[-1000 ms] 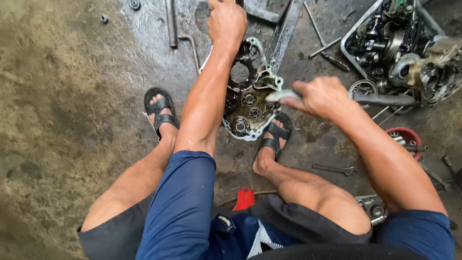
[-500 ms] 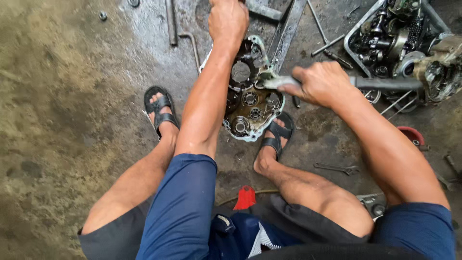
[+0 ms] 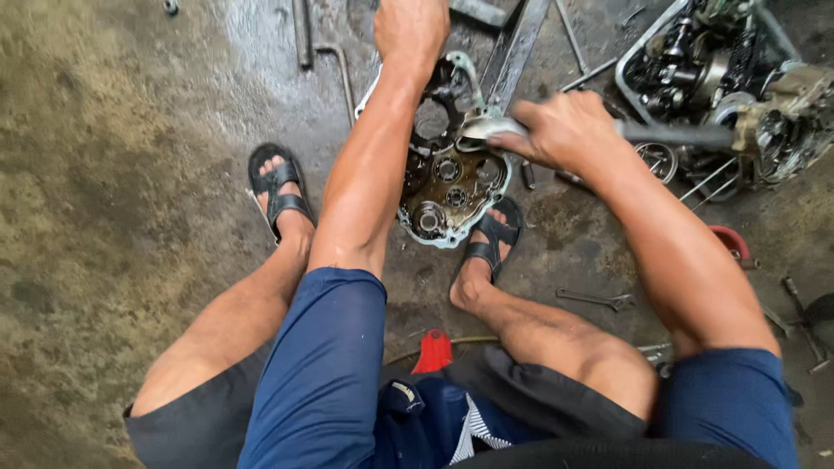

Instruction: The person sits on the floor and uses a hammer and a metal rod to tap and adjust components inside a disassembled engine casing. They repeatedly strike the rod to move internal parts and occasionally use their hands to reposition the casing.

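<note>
Clearly an engine crankcase half [image 3: 447, 187] is being worked on the wet concrete floor [image 3: 130, 174], lying flat between two sandalled feet, its gears and bearings exposed, so the cover is judged already off; how much remains cannot be told. It is pressed down at its far edge by the left hand [image 3: 410, 30], laid over the rim. A hammer [image 3: 608, 132] is gripped by the right hand [image 3: 565, 130], closed round the handle, its head just above the casing's right edge. At upper right a metal tray [image 3: 632, 65] is seen crammed with dark, oily engine parts. A wrench [image 3: 598, 300] is left beside the right leg.
</note>
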